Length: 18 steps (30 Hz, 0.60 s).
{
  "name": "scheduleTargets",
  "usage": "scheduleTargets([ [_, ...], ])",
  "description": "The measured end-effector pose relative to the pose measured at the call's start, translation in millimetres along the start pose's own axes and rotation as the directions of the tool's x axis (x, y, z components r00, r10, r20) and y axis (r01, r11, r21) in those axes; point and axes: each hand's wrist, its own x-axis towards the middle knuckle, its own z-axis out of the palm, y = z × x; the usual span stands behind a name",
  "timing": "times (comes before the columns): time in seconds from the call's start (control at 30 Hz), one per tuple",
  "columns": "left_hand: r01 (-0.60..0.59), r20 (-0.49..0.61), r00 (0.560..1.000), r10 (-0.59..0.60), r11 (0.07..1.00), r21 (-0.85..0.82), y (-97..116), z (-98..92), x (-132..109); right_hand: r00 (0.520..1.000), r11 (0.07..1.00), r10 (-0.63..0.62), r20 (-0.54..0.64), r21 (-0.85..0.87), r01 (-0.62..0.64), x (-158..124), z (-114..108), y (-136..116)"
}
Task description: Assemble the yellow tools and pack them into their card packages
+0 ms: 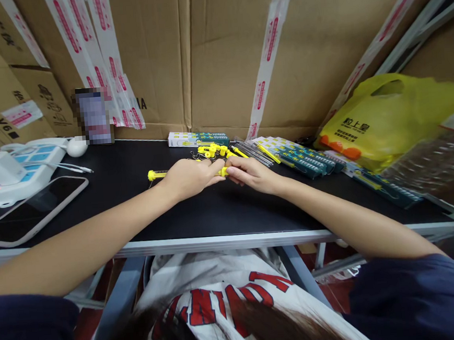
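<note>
My left hand [194,176] is closed around a yellow-ended rod-like tool [156,174], whose yellow cap sticks out to the left of the wrist. The fingers of my right hand [253,174] pinch the tool's other yellow end, where both hands meet. Most of the tool is hidden under my left hand. Just behind my hands lies a pile of small yellow plastic parts [213,150] with thin wire pieces. Several slim metal rods [257,153] with yellow bits rest to the right of the pile.
Printed cartons [198,139] and more stacked boxes [296,154] line the back of the black table [132,161]. At right is a yellow plastic bag [388,120]. A phone [33,209] and a power strip [15,171] lie at left; large cardboard [226,55] stands behind.
</note>
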Motion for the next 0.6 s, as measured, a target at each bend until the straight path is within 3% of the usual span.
scheduleTargets([
  [0.13,0.009,0.008,1.0,-0.009,1.0,-0.002,0.4,-1.0,-0.1,0.999,0.997,0.033,-0.021,0.073,-0.031,0.4,1.5,-0.8],
  [0.37,0.027,0.031,0.999,-0.026,1.0,-0.007,0.6,-2.5,-0.1,0.985,0.961,-0.145,-0.089,-0.251,0.119,-3.4,-7.6,4.7],
  [0.47,0.026,0.027,0.999,-0.026,0.999,-0.024,0.4,-2.5,-0.3,0.993,0.958,-0.086,-0.078,-0.28,0.061,-3.2,-9.8,3.8],
  [0.6,0.017,0.031,0.999,-0.016,0.999,-0.032,1.2,-3.0,-0.6,0.999,0.981,-0.036,-0.008,-0.191,0.034,-0.1,-7.8,-0.7],
])
